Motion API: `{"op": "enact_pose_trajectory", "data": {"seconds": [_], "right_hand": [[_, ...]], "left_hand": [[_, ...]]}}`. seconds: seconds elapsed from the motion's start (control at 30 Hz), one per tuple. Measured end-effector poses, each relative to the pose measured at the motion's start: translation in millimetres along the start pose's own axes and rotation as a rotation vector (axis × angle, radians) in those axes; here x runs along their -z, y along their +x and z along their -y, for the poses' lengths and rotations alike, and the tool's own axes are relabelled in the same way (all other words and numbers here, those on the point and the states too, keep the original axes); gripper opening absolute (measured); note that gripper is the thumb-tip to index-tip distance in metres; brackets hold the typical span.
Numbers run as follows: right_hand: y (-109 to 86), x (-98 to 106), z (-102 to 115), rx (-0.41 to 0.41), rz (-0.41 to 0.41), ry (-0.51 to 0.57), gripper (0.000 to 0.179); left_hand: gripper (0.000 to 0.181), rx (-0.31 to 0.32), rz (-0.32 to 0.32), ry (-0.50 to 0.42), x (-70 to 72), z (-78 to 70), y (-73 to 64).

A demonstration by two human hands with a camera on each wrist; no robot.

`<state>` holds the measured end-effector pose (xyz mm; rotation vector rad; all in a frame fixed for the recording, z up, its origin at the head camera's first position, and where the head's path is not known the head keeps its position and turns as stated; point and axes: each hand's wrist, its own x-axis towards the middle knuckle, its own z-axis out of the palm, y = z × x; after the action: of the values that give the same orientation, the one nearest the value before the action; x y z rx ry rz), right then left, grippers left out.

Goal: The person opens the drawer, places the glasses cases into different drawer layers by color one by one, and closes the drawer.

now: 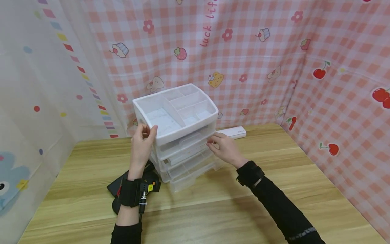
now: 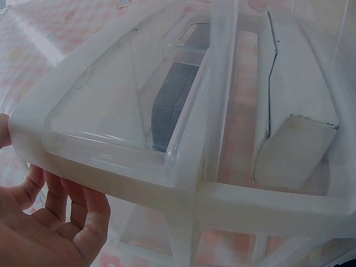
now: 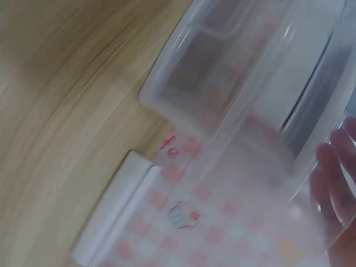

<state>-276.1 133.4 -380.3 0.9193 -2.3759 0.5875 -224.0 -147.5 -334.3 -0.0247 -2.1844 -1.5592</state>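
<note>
Head, drawer organizer (image 1: 185,130): on the table (image 1: 213,213), my left hand (image 1: 142,144) gripping its front corner; uneven pull could tip it.
Left wrist, white box (image 2: 297,111): inside, might slide if tilted.
Right wrist, right hand (image 3: 329,169): against the organizer, gripping or not I cannot tell; a knock could unseat the clear drawer (image 3: 192,83).

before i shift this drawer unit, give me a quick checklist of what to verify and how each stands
1. Left hand on the drawer unit: ok, gripping the top's left front edge.
2. Right hand holding firmly: cannot tell; its curled fingers are at the unit's right side.
3. Bottom drawer pushed in: not ok, it juts out at the front.
4. Drawers emptied: not ok, a white object shows inside.
5. Dark items away from the unit: not ok, they lie close by its left side.
6. White box apart from the unit: cannot tell, partly hidden.
</note>
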Motion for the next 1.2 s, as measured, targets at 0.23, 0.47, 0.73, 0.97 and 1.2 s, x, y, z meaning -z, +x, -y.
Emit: {"op": "enact_pose_trajectory", "data": {"seconds": [0.23, 0.47, 0.73, 0.97, 1.2], "right_hand": [[4.9, 11, -44, -0.389, -0.128, 0.266, 0.019], [-0.5, 5, -79, -0.570, -0.041, 0.264, 0.024], [-0.1, -18, -98, -0.567, 0.242, 0.063, 0.037], [-1.6, -42, -108, -0.486, 0.420, -0.143, 0.040], [-4.1, -52, -119, -0.516, 0.572, -0.197, 0.042]], "left_hand": [[0.029, 0.002, 0.012, 0.003, -0.8, 0.1, -0.7], [0.028, 0.002, 0.016, -0.001, -0.6, -0.3, -0.1], [0.027, -0.002, 0.009, -0.011, 1.6, 0.4, 0.8], [0.027, 0.006, -0.002, -0.014, 1.9, -0.4, 0.8], [0.027, 0.017, 0.007, -0.007, 1.4, 0.2, 1.3]]}}
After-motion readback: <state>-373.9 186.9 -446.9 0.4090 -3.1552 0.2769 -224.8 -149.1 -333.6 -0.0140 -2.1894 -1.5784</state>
